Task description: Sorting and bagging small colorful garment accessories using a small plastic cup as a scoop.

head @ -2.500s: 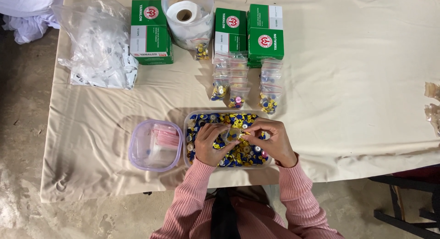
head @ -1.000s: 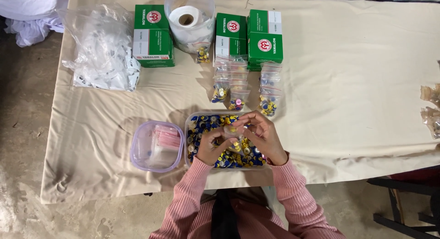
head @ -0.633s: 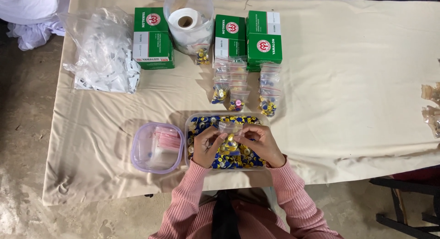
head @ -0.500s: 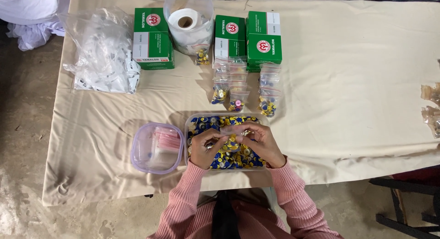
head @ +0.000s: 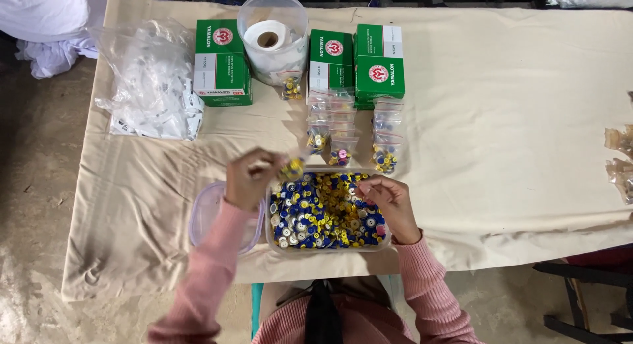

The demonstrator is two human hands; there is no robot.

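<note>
A small clear bag (head: pixel 291 168) with blue and yellow buttons in it is pinched in our left hand (head: pixel 250 178), lifted just past the far-left corner of the clear tub (head: pixel 328 248). Our right hand (head: pixel 391 202) curls over the tub's right side, fingertips among the heaped blue, yellow and white buttons (head: pixel 323 212). Left of the tub sits one lidded clear container (head: pixel 206 215). Beyond, we count three green boxes (head: pixel 222 62), one clear canister holding a paper roll (head: pixel 271 37), and rows of small filled bags (head: pixel 385 158).
</note>
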